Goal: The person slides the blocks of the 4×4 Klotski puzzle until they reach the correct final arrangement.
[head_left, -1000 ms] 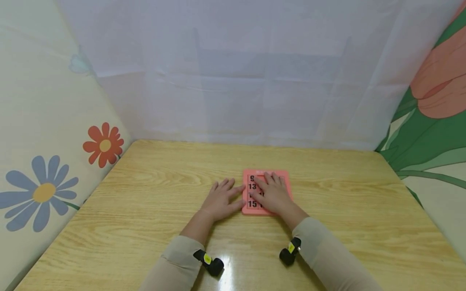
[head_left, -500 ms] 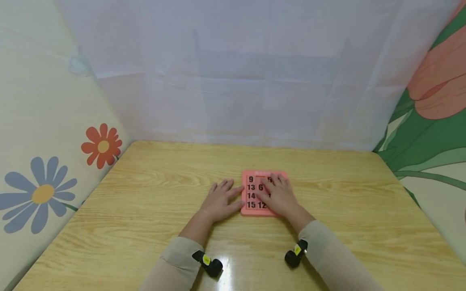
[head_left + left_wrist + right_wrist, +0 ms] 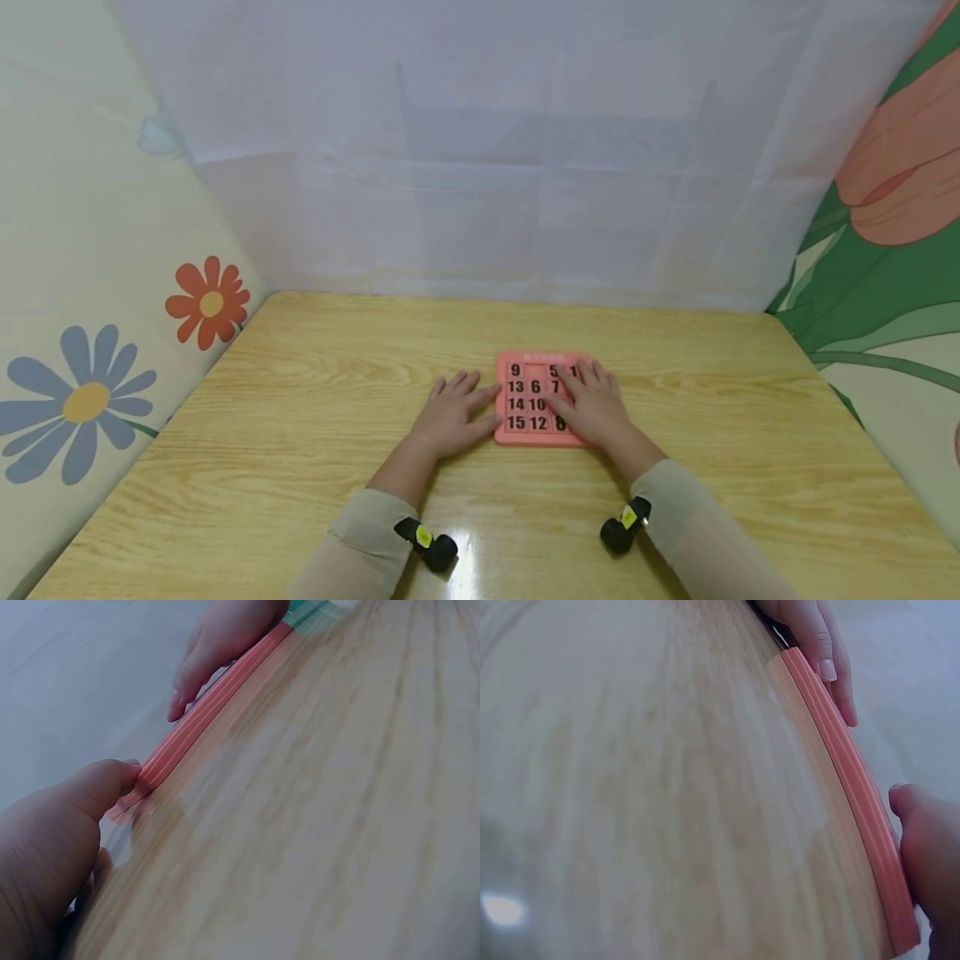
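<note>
Rightward the right hand (image 3: pixel 596 406) has slid over one pink number board (image 3: pixel 528 413), central on the table (image 3: pixel 360 354); I read 9, 5, 13, 6, 7, 14, 10, 15, 12, 8. Fingers loosely spread on both, the left hand (image 3: pixel 453 415) touches its left edge.

Smooth, hard-looking plastic for the sliding number puzzle (image 3: pixel 534 397), with a soft satin sheen on its finely ridged side rim (image 3: pixel 847 765) in the right wrist view; wood, or a wood-grain laminate, for the table top (image 3: pixel 337 333), smooth and glossy enough to throw back a bright glare; matt cloth in both sleeves (image 3: pixel 697 525), lightly creased; black plastic, by the look of it, on the wrist cameras (image 3: pixel 441 552); a thin, creased sheet, cloth or film uncertain, as backdrop (image 3: pixel 480 167); smooth, matt, flower-printed sheeting for the side panels (image 3: pixel 82 217)
</note>
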{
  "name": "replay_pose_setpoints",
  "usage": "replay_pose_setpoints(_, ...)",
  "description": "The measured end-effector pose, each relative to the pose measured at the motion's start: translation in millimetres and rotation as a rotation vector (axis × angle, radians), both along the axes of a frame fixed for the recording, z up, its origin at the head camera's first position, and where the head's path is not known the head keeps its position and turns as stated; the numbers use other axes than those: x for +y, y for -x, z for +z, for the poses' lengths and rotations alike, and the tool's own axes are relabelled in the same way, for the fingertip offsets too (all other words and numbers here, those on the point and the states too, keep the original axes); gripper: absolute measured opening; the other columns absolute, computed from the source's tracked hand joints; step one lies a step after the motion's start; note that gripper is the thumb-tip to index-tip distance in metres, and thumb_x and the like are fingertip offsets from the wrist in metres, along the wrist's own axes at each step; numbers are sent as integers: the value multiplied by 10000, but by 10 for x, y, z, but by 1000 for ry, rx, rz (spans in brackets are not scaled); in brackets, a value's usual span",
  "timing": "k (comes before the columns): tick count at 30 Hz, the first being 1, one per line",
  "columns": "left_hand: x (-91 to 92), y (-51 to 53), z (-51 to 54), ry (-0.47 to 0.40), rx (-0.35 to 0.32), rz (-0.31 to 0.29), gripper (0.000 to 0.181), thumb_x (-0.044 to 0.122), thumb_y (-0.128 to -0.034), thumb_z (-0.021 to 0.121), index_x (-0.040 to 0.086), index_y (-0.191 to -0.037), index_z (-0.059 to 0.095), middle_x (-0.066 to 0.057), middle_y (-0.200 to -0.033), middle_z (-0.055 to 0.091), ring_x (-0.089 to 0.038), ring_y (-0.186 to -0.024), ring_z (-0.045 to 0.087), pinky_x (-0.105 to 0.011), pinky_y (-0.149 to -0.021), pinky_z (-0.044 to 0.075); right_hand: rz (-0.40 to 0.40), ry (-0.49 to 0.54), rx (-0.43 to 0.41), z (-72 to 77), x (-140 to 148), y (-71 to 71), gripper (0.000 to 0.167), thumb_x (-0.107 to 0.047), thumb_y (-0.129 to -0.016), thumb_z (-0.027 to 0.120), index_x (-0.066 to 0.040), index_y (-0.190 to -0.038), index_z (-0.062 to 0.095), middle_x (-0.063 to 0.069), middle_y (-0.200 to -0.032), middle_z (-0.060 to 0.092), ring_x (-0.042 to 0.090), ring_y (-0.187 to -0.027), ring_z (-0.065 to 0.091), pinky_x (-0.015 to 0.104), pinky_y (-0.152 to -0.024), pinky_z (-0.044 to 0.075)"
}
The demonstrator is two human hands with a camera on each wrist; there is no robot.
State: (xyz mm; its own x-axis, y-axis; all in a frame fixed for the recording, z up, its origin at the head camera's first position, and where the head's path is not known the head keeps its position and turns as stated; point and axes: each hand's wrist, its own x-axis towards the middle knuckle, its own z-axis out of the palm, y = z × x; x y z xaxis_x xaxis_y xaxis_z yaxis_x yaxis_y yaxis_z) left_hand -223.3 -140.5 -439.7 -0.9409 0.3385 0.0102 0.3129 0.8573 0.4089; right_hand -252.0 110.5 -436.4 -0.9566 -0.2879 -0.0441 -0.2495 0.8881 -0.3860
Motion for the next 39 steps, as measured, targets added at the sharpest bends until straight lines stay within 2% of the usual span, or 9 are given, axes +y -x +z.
replay_pose_setpoints(10, -4, -2, 0, -2, 3, -2, 582, 521, -961, 517, 260, -1478, 454, -140, -1607, 285, -346, -1516, 174, -552, -1243, 62, -15, -7, 9, -6, 0, -2, 679, -536, -992, 438, -147, -1538, 331, 209, -1623, 193, 435, -1511, 72, 594, -1231, 56)
replay_pose_setpoints(22, -4, -1, 5, 2, 4, -5, 583, 523, -964, 515, 258, -1479, 452, -142, -1603, 294, -352, -1513, 183, -558, -1241, 67, 25, -11, -2, 5, -56, 10, 661, -518, -1000, 430, -146, -1537, 335, 200, -1626, 187, 428, -1513, 69, 612, -1224, 53)
replay_pose_setpoints(39, -7, 3, -13, 13, 17, -11, 588, 541, -963, 496, 267, -1481, 446, -136, -1606, 290, -348, -1514, 182, -560, -1241, 68, 26, -28, 8, -1, -204, 12, 681, -549, -987, 438, -151, -1532, 348, 186, -1634, 171, 406, -1519, 70, 572, -1239, 41)
